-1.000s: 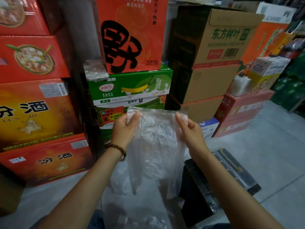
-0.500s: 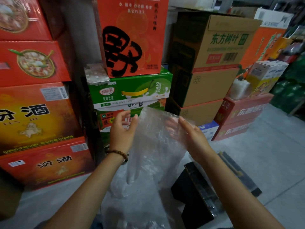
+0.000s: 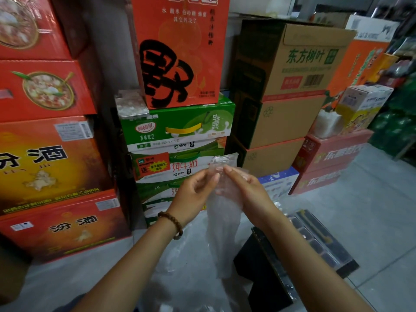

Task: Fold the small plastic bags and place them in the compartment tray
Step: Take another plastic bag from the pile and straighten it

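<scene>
Cartons [image 3: 180, 52] behind — left hand [image 3: 193, 194], right hand [image 3: 245, 190] now pinch bag [image 3: 222, 233] together.

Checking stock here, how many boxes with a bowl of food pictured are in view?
2, both stacked at the left: the lower bowl box and the upper bowl box on it, cropped by the frame. More may be hidden.

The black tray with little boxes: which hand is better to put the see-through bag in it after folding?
Probably the right hand. The black plastic compartment tray lies on that side, beside the right forearm; the left hand would have to cross over. Both pinch the clear thin plastic bag.
</scene>
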Tool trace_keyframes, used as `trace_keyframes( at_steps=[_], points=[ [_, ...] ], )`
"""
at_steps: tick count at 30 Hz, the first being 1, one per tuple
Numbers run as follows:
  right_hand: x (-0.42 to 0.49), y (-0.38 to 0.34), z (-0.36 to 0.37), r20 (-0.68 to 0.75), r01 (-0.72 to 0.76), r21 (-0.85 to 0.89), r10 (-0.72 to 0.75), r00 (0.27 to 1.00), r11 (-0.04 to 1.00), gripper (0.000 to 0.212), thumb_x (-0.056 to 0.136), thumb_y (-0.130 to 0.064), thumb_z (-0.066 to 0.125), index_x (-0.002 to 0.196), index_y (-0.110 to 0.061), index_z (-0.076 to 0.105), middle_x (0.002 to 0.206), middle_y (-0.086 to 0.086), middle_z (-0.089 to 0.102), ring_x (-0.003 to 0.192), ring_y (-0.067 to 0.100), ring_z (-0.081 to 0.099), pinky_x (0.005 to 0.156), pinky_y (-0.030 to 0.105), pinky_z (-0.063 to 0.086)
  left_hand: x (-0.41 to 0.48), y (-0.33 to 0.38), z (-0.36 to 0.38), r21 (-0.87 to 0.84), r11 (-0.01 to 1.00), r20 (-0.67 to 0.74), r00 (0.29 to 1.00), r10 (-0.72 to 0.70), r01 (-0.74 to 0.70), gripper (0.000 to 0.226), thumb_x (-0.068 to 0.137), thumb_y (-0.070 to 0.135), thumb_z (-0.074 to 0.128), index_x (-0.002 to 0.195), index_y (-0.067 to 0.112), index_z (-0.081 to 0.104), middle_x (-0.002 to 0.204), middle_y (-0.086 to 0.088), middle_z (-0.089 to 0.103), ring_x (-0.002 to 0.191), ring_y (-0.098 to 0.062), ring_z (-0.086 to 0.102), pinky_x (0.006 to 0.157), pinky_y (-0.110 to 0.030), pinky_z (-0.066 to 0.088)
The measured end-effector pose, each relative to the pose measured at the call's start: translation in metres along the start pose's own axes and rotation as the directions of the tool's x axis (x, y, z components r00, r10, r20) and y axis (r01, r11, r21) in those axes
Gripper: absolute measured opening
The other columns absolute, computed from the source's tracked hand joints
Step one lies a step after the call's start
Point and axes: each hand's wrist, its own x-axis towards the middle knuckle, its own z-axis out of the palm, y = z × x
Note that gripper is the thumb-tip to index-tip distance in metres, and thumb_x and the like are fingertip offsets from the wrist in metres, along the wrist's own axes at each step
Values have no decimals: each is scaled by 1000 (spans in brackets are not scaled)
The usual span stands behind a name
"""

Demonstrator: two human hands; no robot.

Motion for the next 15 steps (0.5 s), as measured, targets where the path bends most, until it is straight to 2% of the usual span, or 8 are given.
trace_keyframes(
  at_steps=[4, 6, 8, 11, 12, 15],
  points=[
    [1, 0, 1, -4, 22, -32, -22, 1000, 999, 33, 92, -30, 57, 112, -8, 71, 110, 11, 72, 105, 25, 68, 87, 33, 55, 0, -2, -2, 11, 1000, -44, 999, 18, -18, 20, 92, 25, 52, 107, 32, 64, 101, 13, 72, 101, -7, 66, 84, -21, 54],
    [1, 0, 2, -23, 49, -64, -51, 998, 997, 32, 91, -30, 58, 110, -7, 71, 106, 11, 74, 102, 24, 70, 86, 33, 56, 1, -2, -4, 50, 998, -84, 996, 33, -29, 18, 90, 27, 55, 102, 34, 66, 96, 16, 72, 97, -5, 67, 83, -22, 54],
    [0, -2, 1, -68, 80, -121, -89, 994, 989, 31, 87, -32, 61, 105, -9, 73, 99, 8, 75, 95, 18, 71, 79, 27, 56, 0, -1, -7, 131, 990, -110, 992, 63, -49, 15, 85, 34, 56, 96, 36, 67, 90, 17, 73, 92, -2, 68, 82, -23, 55],
    [-1, -5, -2, -83, 154, -195, -173, 982, 969, 21, 88, -24, 64, 97, -6, 72, 86, 0, 74, 81, 7, 69, 68, 15, 50, -2, 1, -10, 303, 950, -106, 989, 107, -70, 10, 84, 37, 58, 85, 38, 68, 80, 19, 71, 83, 2, 67, 79, -22, 55],
    [-1, -6, -3, -65, 171, -210, -188, 980, 963, 22, 87, -23, 66, 96, -4, 71, 84, -1, 73, 79, 5, 67, 67, 13, 49, -3, 1, -11, 350, 935, -92, 991, 97, -59, 13, 83, 41, 57, 83, 36, 69, 80, 17, 71, 82, 1, 67, 80, -25, 55],
    [-1, -5, -4, 7, 191, -301, -199, 980, 934, 27, 80, -29, 71, 89, -3, 70, 80, 0, 68, 76, 6, 62, 70, 13, 46, -5, 3, -14, 491, 871, -41, 998, 51, -25, 41, 78, 57, 51, 85, 24, 75, 80, 8, 73, 78, -4, 67, 78, -36, 57]
  ],
)
